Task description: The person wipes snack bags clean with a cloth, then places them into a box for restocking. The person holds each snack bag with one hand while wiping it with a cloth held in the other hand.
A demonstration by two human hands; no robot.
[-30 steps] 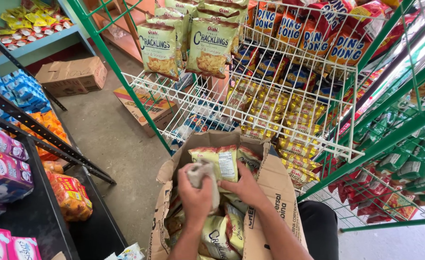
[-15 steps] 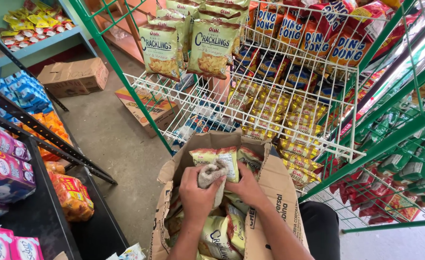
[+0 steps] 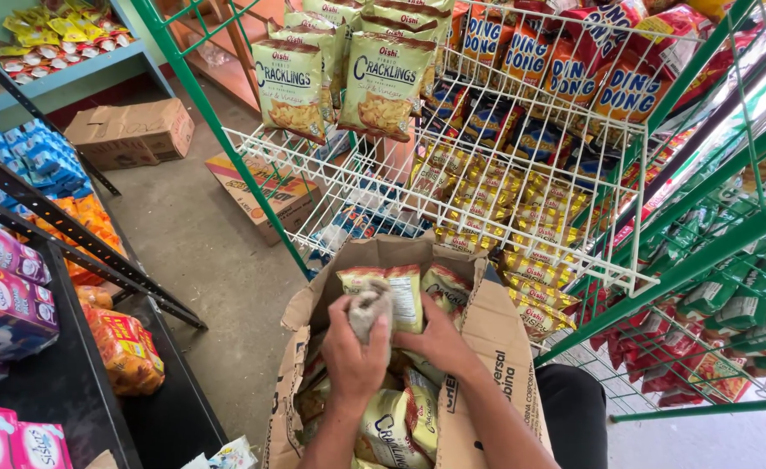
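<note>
Head view, looking down: a grey cloth (image 3: 368, 310) is bunched in the left hand (image 3: 354, 358), whose fingers are curled tight around it, and it presses against the back of a green-and-yellow snack bag (image 3: 397, 295) standing upright at the top of an open cardboard box (image 3: 487, 347). The right hand (image 3: 437, 340) lies at three o'clock of the left, its fingers wrapped around the lower edge of that same bag. More snack bags of the same kind (image 3: 391, 426) fill the box at six o'clock of the hands. At twelve o'clock, a white wire shelf (image 3: 452, 195) on a green metal rack (image 3: 687, 269) carries rows of small yellow packets, with larger green bags (image 3: 383, 82) hanging above. At nine o'clock, a dark shelf (image 3: 62, 382) holds pink packs (image 3: 5, 295) and orange bags (image 3: 122, 347), and a closed carton (image 3: 131, 132) sits on the floor at eleven o'clock.
</note>
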